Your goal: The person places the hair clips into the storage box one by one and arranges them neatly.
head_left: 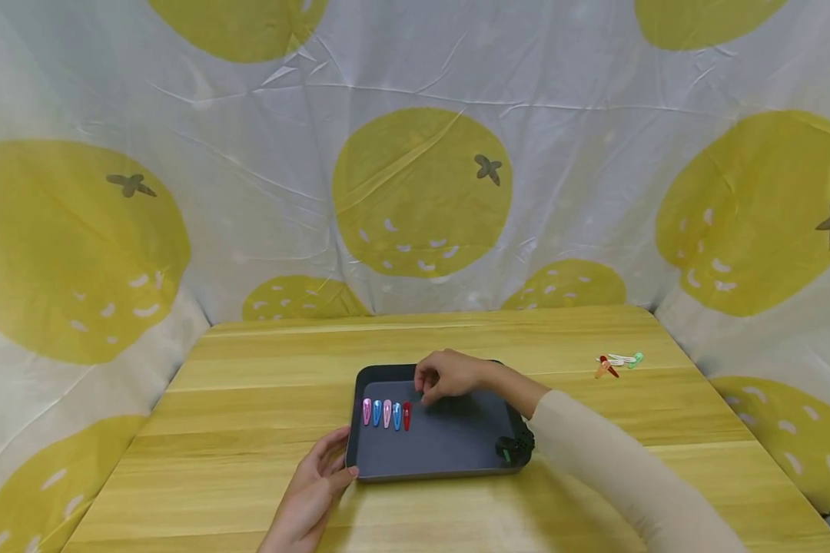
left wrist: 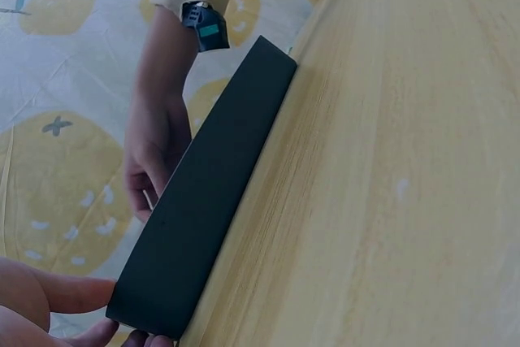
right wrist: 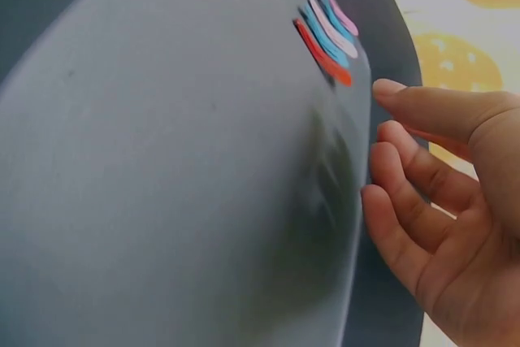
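Note:
A dark grey tray [head_left: 443, 453] lies on the table. At its front left corner my left hand [head_left: 314, 484] holds it, the thumb at the rim and the other fingers at the outer side wall. Several snap hair clips stand side by side in a row at the tray's left: pink, blue, light pink, blue [head_left: 397, 416] and, at the row's right end, a red clip [head_left: 406, 416]. Above the tray, just right of the red clip, hovers my right hand [head_left: 449, 375]. Its fingers [right wrist: 398, 168] are loosely bent, thumb apart from them, with nothing between.
Toward the table's back right lies a small loose group of hair clips, among them a green clip [head_left: 636, 359], an orange clip [head_left: 601, 369] and white ones. A fruit-print cloth [head_left: 567, 192] hangs behind the wooden table [head_left: 221, 430] and along its sides.

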`<state>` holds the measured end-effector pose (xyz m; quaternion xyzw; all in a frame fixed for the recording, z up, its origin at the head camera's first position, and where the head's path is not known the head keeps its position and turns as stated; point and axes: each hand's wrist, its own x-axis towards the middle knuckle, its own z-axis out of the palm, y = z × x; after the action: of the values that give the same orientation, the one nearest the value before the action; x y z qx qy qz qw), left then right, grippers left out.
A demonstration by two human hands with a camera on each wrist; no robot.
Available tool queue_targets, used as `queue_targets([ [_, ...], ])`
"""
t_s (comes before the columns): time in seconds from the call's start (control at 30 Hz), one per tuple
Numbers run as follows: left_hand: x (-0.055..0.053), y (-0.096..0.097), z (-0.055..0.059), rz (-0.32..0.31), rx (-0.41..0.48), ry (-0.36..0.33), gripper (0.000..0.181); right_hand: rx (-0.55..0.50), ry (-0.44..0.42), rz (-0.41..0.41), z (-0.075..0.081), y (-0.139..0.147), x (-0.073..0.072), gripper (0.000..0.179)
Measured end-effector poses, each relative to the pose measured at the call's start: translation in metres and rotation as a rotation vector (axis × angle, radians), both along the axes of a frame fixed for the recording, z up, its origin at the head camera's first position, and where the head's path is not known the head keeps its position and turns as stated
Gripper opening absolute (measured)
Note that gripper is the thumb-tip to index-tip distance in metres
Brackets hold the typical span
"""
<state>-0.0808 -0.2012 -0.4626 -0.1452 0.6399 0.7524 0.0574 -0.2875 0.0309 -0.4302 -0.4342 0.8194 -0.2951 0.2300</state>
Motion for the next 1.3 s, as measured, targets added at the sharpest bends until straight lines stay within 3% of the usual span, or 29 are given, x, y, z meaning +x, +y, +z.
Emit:
queue_targets([
  [0.67, 0.000, -0.001, -0.003, -0.002, 0.000, -0.001, 0.071, -0.044, -0.039, -0.039, 0.016, 0.051, -0.012, 0.018],
  [1.0, 0.000, -0.002, -0.002, 0.001, 0.005, -0.014, 0.072, -0.038, -0.058, -0.130, 0.024, 0.083, -0.015, 0.016],
  [1.3, -0.002, -0.001, -0.001, 0.005, 0.000, -0.013, 0.072, -0.074, -0.100, -0.216, 0.029, 0.129, -0.025, 0.017],
])
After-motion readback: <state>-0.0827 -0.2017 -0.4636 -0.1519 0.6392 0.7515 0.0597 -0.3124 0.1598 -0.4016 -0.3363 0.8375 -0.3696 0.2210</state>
